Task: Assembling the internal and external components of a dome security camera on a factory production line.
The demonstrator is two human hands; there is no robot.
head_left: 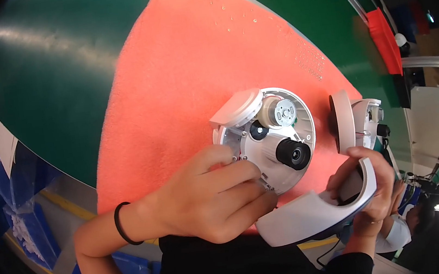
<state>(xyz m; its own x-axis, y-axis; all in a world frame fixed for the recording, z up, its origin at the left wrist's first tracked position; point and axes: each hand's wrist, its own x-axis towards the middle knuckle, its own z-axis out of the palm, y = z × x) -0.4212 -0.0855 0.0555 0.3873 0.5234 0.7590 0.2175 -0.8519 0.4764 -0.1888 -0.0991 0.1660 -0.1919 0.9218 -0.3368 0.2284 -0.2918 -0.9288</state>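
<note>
A round white camera housing [266,150] lies opened on the pink mat, showing a silver motor [284,112], a small black gear [258,130] and a black lens [293,153]. At its near left edge is my left hand [213,195], its fingers curled closed against the housing. Whatever the fingertips grip is hidden. My right hand [377,183] grips a curved white shell cover [309,216] with a rounded cut-out, tilted close to my body and in front of the housing's near side.
The pink mat [169,83] covers part of a green table [57,64]. A second, similar white device [345,121] stands at the right. Several small screws [309,60] are set out toward the mat's far right. Blue bins [34,236] sit lower left; another person's sleeve [397,234] shows lower right.
</note>
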